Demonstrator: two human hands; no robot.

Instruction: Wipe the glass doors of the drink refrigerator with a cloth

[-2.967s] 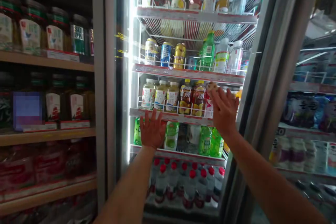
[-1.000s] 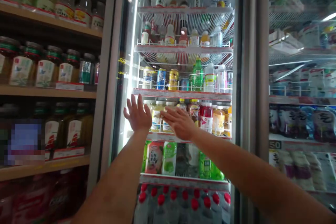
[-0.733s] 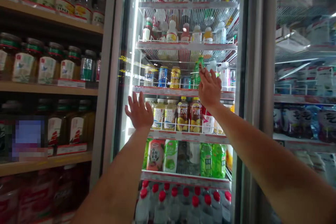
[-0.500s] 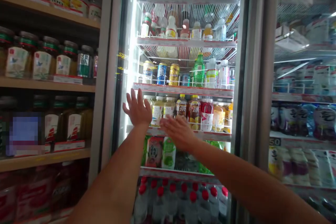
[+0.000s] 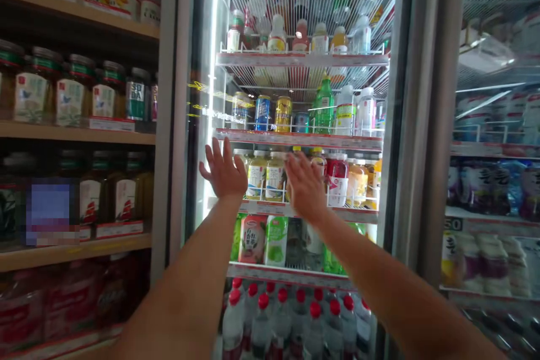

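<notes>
Both of my arms reach up in front of a lit drinks fridge (image 5: 396,140). My left hand (image 5: 224,171) is raised with its fingers spread and nothing in it, before the fridge's left side. My right hand (image 5: 307,187) is also empty, its fingers stretched out and blurred by motion. It covers part of the row of bottles behind it. Beside it show pale yellow bottles (image 5: 275,177) and a red drink bottle (image 5: 337,179). Whether either hand touches glass cannot be made out.
Left of the fridge, a wooden shelf (image 5: 76,132) holds labelled bottles (image 5: 70,95). Red-capped bottles (image 5: 261,323) fill the fridge's bottom. Cans, including a gold can (image 5: 283,114), stand above my hands. Another fridge section with dark-labelled bottles (image 5: 476,185) is at the right.
My right hand has moved right and up, and its fingers now point more upward. My left hand stays raised at nearly the same place. The view has shifted slightly.
</notes>
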